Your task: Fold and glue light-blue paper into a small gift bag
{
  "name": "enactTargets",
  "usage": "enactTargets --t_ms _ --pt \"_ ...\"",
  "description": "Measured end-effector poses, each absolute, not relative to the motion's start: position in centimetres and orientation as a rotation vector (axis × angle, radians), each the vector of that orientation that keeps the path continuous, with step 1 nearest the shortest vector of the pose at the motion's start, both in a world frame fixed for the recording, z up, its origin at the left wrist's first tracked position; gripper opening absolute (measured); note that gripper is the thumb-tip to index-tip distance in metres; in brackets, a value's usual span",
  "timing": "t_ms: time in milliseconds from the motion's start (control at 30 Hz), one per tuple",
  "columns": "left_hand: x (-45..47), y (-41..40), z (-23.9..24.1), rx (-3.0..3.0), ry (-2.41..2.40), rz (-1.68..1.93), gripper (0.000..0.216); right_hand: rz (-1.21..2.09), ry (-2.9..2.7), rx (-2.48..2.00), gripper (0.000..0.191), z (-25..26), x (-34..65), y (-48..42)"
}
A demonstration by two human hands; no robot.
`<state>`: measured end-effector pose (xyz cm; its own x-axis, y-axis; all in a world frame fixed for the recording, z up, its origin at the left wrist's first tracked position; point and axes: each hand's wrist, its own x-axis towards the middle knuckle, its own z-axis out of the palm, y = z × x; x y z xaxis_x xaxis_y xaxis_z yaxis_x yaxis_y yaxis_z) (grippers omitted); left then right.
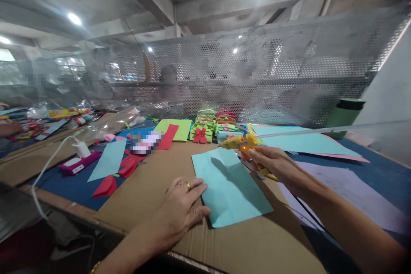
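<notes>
A light blue sheet (233,190) with faint creases lies on brown cardboard in front of me. My left hand (184,205), with a ring on one finger, rests at the sheet's left edge, thumb and fingers apart and touching it. In my right hand (266,160) is a yellow hot glue gun (244,143) with a small orange light glowing on its side. Its nozzle points left above the sheet's far edge, and its shadow falls on the paper. A long translucent stick (321,130) runs rightward from the gun's back.
Small green felt bags (202,130) with red bows stand behind the cardboard (154,171). To the left lie red cut pieces (105,186), a blurred phone and a purple power strip (80,162). At right are a lilac sheet (349,192) and a green bottle (343,117). A perforated screen closes the back.
</notes>
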<state>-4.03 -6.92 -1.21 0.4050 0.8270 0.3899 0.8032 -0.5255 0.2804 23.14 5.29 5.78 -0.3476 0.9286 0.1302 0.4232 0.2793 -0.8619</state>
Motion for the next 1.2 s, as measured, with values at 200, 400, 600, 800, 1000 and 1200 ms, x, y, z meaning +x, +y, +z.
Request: enactTargets --t_ms 200,400,600,800,1000,1200 --pt "-3.6 -6.2 -2.6 2.636 1.485 0.835 0.055 0.971 -1.907 -1.237 0.059 6.0 23.1 5.0" --pt "-3.6 -6.2 -2.5 2.639 1.526 0.725 0.058 0.979 -1.921 -1.239 0.061 5.8 23.3 5.4" --pt "-3.4 -7.0 -1.9 2.669 1.522 0.623 0.079 0.947 -1.905 -1.215 0.059 6.3 23.6 5.3" --pt "-2.1 -8.1 -1.3 2.695 1.534 0.750 0.085 0.879 -1.908 -1.188 0.061 6.9 24.2 5.1" --pt "-2.0 -7.5 -1.3 2.652 1.472 0.951 0.070 0.932 -1.896 -1.142 0.057 7.3 24.7 5.0" --pt "-3.4 -7.7 0.2 2.560 1.638 1.101 0.050 0.953 -1.891 -1.098 0.062 7.4 24.8 4.9"
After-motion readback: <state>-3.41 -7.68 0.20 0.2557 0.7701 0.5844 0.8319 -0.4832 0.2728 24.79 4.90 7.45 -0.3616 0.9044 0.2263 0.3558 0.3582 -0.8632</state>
